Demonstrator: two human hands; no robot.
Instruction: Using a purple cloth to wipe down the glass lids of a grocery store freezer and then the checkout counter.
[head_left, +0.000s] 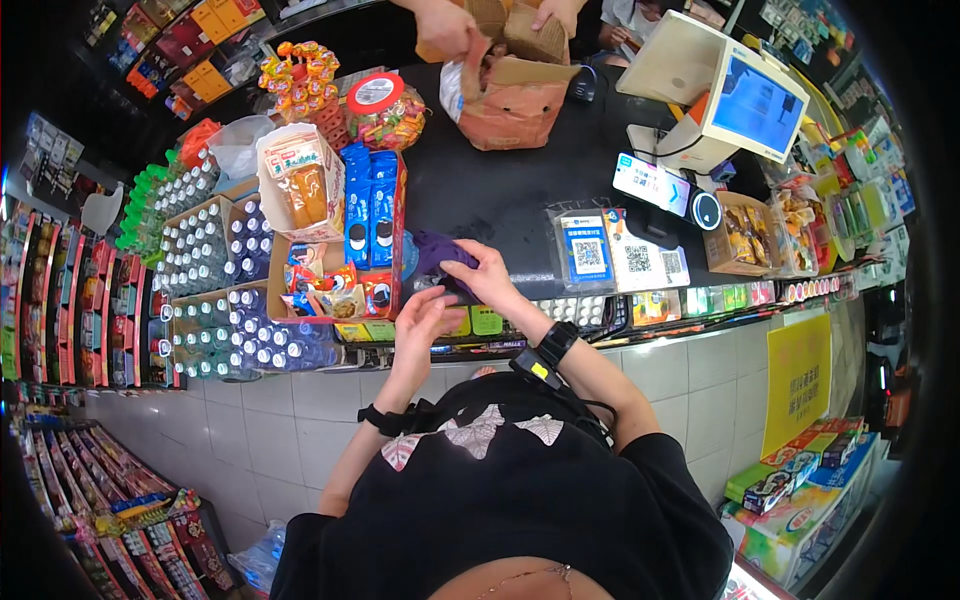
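A dark purple cloth (442, 256) lies bunched on the black counter (495, 225), against the right side of an open cardboard snack box (330, 321). My right hand (487, 276) pinches the cloth between thumb and fingers. Just below it, my left hand (422, 322) is palm up at the counter's front edge, its fingers apart and holding nothing. Blue snack packets (371, 206) and a white carton of wrapped bread (301, 184) stand in or on the snack box. Across the counter, another person's hands (446, 30) hold the flaps of a cardboard box (517, 109).
Payment code cards (587, 251) lie right of my hands, with a phone-like payment screen (652, 184) and a register monitor (757, 101) behind. Candy jar (386, 112) and lollipop stand (300, 79) are at the back left. Packed bottles (199, 247) stand left; a tiled floor (300, 427) lies below.
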